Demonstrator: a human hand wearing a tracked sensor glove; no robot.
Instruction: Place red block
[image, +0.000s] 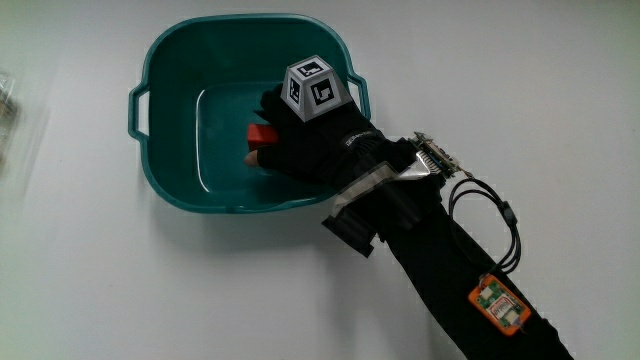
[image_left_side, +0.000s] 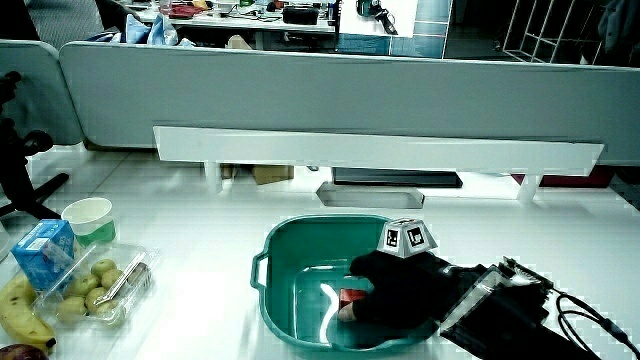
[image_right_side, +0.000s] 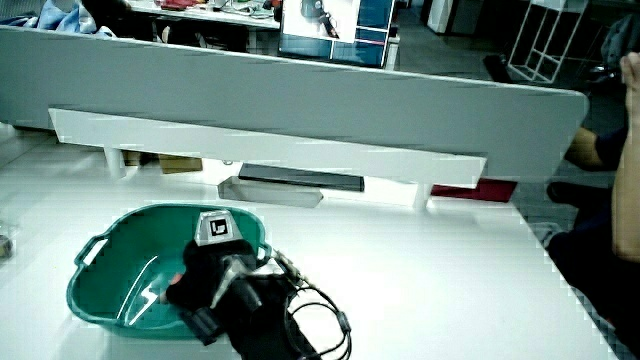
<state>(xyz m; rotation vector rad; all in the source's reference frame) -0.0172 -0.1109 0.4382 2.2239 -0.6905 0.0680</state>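
A teal tub (image: 170, 60) with two handles stands on the white table. The gloved hand (image: 300, 140) reaches into the tub over its rim nearest the person, the patterned cube (image: 315, 88) on its back. Its fingers are curled around a small red block (image: 262, 133) low over the tub's floor. In a side view the red block (image_left_side: 352, 296) shows just under the fingers of the hand (image_left_side: 395, 290) inside the tub (image_left_side: 290, 245). In a side view the hand (image_right_side: 205, 275) hides the block within the tub (image_right_side: 110, 240).
Beside the tub in a side view lie a clear box of green fruit (image_left_side: 100, 285), a blue carton (image_left_side: 45, 250), a white cup (image_left_side: 88, 218) and bananas (image_left_side: 20, 315). A low grey partition (image_left_side: 330, 100) runs along the table. Cables (image: 495, 215) trail from the forearm.
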